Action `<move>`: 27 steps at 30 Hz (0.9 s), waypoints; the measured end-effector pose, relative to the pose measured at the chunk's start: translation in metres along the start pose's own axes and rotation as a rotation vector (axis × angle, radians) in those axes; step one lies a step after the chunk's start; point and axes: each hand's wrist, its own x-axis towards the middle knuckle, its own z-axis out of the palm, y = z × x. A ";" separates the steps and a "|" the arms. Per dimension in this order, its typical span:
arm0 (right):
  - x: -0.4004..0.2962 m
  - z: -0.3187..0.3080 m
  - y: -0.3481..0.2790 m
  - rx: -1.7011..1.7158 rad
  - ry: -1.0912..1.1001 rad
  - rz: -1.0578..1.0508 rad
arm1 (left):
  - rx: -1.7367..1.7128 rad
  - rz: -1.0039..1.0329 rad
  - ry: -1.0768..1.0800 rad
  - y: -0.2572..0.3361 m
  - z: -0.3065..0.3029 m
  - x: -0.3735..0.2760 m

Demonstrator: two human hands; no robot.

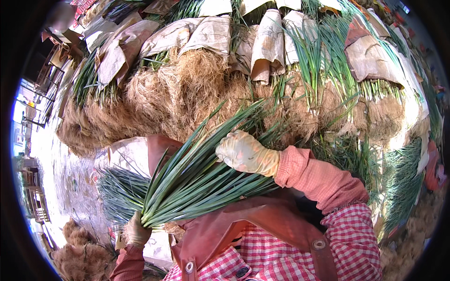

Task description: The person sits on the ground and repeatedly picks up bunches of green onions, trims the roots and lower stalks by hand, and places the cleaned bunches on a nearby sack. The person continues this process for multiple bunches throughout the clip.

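A fanned bunch of long green onion-like plants [197,175] lies across the front of my body. My left hand [137,230], in a pale glove, grips the narrow end of the bunch at lower left. My right hand [239,152], in a stained cream glove, is curled over the upper edge of the leaves; its fingertips face away, so whether it pinches any leaf cannot be told. The leaves spread wide towards the right. More green leaves [123,193] lie just beyond my left hand. A reddish-brown apron [225,224] covers my chest beneath the bunch.
A long row of bundles with tan fibrous roots [200,80] runs ahead, many under pale sacking [211,33]. Loose root clumps [82,260] sit at lower left. Green leaves [404,182] are heaped on the right. A person's red sleeve [432,167] shows at the far right.
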 end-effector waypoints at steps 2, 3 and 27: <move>-0.001 0.014 0.001 0.306 0.150 0.167 | 0.023 -0.003 -0.003 -0.001 0.001 0.003; -0.005 0.030 0.009 0.332 0.348 0.317 | 0.032 0.005 0.001 -0.001 0.001 0.005; 0.037 -0.040 -0.009 0.022 0.049 -0.180 | 0.080 0.125 0.156 -0.005 0.001 -0.002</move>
